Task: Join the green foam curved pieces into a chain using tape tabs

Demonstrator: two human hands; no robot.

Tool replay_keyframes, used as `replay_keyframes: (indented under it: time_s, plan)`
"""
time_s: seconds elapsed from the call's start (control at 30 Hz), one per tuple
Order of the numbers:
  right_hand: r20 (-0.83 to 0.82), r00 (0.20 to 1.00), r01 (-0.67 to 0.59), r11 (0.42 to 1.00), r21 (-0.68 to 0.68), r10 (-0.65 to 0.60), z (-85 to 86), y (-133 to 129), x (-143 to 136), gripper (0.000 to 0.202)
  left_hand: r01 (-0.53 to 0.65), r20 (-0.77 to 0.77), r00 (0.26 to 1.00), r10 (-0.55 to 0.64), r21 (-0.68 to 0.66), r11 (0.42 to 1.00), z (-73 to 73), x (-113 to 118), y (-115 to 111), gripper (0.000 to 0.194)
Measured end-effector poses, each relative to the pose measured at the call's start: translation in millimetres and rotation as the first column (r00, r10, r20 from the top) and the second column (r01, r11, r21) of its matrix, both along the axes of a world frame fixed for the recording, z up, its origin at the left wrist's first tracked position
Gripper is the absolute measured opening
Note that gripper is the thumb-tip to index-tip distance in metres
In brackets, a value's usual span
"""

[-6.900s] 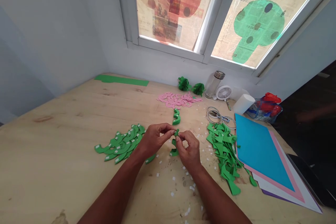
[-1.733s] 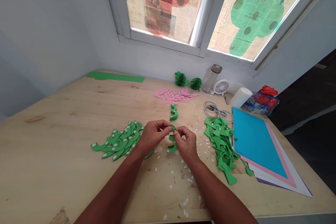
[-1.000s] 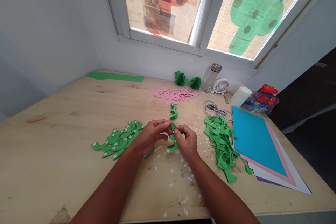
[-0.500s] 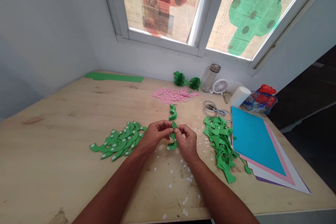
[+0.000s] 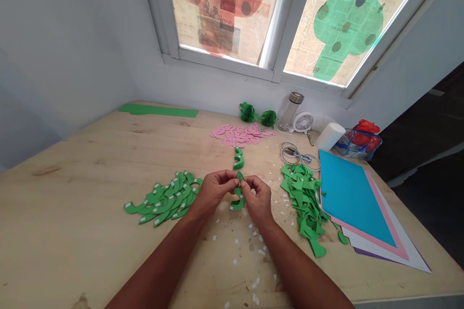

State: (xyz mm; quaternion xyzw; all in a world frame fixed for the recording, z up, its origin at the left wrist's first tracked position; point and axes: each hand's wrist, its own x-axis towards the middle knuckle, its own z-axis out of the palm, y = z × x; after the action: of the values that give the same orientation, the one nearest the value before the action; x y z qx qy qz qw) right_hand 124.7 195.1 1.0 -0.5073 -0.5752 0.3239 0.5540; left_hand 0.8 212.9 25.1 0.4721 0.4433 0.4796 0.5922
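Note:
Between my fingertips is a small green paper piece (image 5: 240,175); my left hand (image 5: 219,188) pinches it from one side and my right hand (image 5: 257,196) from the other. Directly below it, partly covered by my fingers, lies a curved green cutout (image 5: 237,204) with a white tab on its end. Beyond my hands rests a small stack of curved green cutouts (image 5: 238,159). To the left of my left hand spreads a pile of curved green cutouts (image 5: 170,199), many bearing white square tabs.
Green paper scraps (image 5: 303,198) and scissors (image 5: 292,152) lie to the right, beside blue, pink and white sheets (image 5: 357,198). Pink cutouts (image 5: 237,134), green paper balls (image 5: 248,112), a glass bottle (image 5: 291,110) and a small fan (image 5: 303,121) stand toward the wall. White bits dot the table (image 5: 90,212).
My hands stay together on the green paper piece, with only slight finger movement. The whole view has shifted slightly, so things appear a little lower.

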Motion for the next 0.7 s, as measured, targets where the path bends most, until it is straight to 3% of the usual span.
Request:
replay_keyframes:
  time_s: [0.2, 0.53, 0.7]
  plan:
    - [-0.007, 1.0, -0.014, 1.0, -0.027, 0.014, 0.0, 0, -1, 0.015, -0.066, 0.067, 0.995, 0.069, -0.045, 0.997, 3.2, 1, -3, 0.015]
    - [0.075, 0.994, 0.082, 0.996, 0.027, -0.084, 3.8, -2, 0, 0.015, 0.01, 0.101, 0.995, -0.003, -0.063, 0.998, -3.3, 2, -1, 0.023]
    - [0.092, 0.99, 0.101, 0.994, 0.043, -0.105, 3.5, -3, -1, 0.015, -0.013, 0.118, 0.993, 0.019, -0.052, 0.999, -7.0, 6, -2, 0.02]
